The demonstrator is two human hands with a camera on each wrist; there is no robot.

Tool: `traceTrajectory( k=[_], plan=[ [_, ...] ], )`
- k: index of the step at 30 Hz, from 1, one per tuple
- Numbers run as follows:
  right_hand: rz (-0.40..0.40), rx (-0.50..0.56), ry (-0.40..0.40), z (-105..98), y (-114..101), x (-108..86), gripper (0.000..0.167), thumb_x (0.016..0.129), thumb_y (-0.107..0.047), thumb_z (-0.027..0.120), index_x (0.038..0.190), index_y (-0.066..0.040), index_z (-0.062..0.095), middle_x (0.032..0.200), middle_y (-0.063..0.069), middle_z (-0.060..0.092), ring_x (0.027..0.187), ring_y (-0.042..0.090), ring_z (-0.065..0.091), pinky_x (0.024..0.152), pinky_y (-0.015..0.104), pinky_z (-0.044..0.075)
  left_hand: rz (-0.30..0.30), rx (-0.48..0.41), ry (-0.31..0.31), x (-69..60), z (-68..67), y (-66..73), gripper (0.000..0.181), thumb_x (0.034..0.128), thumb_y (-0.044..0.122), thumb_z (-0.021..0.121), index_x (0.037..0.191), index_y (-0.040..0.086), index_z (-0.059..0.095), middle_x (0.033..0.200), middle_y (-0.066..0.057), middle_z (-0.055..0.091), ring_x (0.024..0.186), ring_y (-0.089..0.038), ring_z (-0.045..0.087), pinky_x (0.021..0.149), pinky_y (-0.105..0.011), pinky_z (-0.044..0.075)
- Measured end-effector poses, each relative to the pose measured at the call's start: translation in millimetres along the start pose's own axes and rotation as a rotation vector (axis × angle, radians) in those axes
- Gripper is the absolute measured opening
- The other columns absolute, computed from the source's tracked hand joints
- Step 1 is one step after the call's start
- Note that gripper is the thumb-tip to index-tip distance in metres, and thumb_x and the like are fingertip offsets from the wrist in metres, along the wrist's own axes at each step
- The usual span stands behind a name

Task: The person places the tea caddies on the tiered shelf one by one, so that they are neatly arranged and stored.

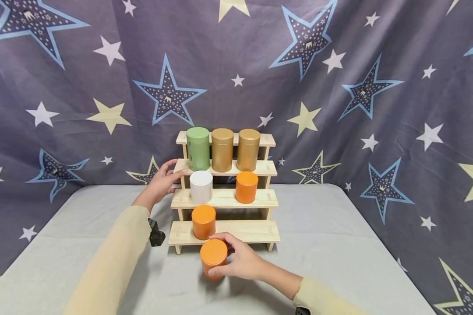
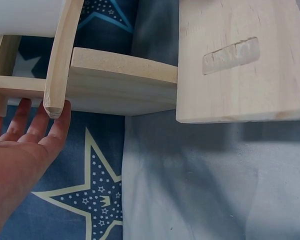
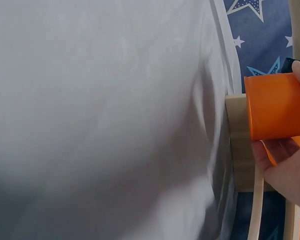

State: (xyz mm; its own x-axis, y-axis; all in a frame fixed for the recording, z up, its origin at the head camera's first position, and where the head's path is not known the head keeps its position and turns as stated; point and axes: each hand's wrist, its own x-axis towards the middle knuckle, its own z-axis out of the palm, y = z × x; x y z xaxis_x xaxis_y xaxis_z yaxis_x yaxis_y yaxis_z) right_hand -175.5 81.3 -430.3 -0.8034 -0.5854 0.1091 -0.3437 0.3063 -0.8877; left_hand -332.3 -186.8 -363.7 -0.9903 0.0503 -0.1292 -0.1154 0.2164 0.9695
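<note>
A stepped wooden display rack (image 1: 236, 236) stands on the covered table. At its left side my left hand (image 1: 160, 183) holds the end of an upper shelf; in the left wrist view its fingertips (image 2: 60, 125) touch the wood and the thumb is hidden. My right hand (image 1: 242, 260) grips an orange canister (image 1: 213, 253) in front of the rack, thumb on the near side and fingers on the far side. Just behind it, another orange canister (image 1: 203, 223) sits on the lowest step. In the right wrist view, the gripped orange canister (image 3: 277, 107) partly hides the hand.
On the step above stand a white canister (image 1: 201, 188) at left and an orange one (image 1: 246, 188) at right. Higher up are a green canister (image 1: 198, 151) and two gold canisters (image 1: 222, 151). A star-patterned curtain (image 1: 236, 105) hangs behind the grey-covered table (image 1: 331, 253).
</note>
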Motion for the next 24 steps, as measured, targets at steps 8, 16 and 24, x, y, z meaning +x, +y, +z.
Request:
traceTrajectory(
  k=[8, 16, 24],
  plan=[
    [-0.009, -0.018, 0.035, -10.2, 3.1, -0.6, 0.065, 0.071, -0.027, 0.083, 0.127, -0.022, 0.051, 0.119, -0.008, 0.058, 0.1, 0.007, 0.055, 0.087, 0.023, 0.047, -0.002, -0.004, -0.002, 1.1, 1.5, 0.9, 0.081, 0.0905, 0.042, 0.058, 0.151, 0.024, 0.008, 0.155, -0.018, 0.018, 0.14, -0.035, 0.027, 0.107, -0.057, 0.031],
    [0.008, -0.026, 0.043, -20.7, 1.2, -2.0, 0.066, 0.072, -0.028, 0.081, 0.129, -0.019, 0.05, 0.121, -0.01, 0.057, 0.104, 0.008, 0.054, 0.089, 0.024, 0.047, -0.003, -0.018, -0.005, -0.6, 0.9, 0.2, 0.079, 0.0917, 0.04, 0.057, 0.151, 0.023, 0.007, 0.155, -0.019, 0.019, 0.139, -0.036, 0.027, 0.108, -0.057, 0.031],
    [0.008, -0.021, 0.069, -30.7, 1.2, -2.4, 0.069, 0.072, -0.028, 0.081, 0.132, -0.017, 0.048, 0.125, -0.009, 0.055, 0.104, 0.01, 0.055, 0.087, 0.025, 0.048, -0.003, -0.033, -0.003, 0.2, 0.4, 0.4, 0.08, 0.0913, 0.038, 0.058, 0.151, 0.023, 0.007, 0.154, -0.018, 0.019, 0.139, -0.036, 0.027, 0.108, -0.057, 0.03]
  ],
)
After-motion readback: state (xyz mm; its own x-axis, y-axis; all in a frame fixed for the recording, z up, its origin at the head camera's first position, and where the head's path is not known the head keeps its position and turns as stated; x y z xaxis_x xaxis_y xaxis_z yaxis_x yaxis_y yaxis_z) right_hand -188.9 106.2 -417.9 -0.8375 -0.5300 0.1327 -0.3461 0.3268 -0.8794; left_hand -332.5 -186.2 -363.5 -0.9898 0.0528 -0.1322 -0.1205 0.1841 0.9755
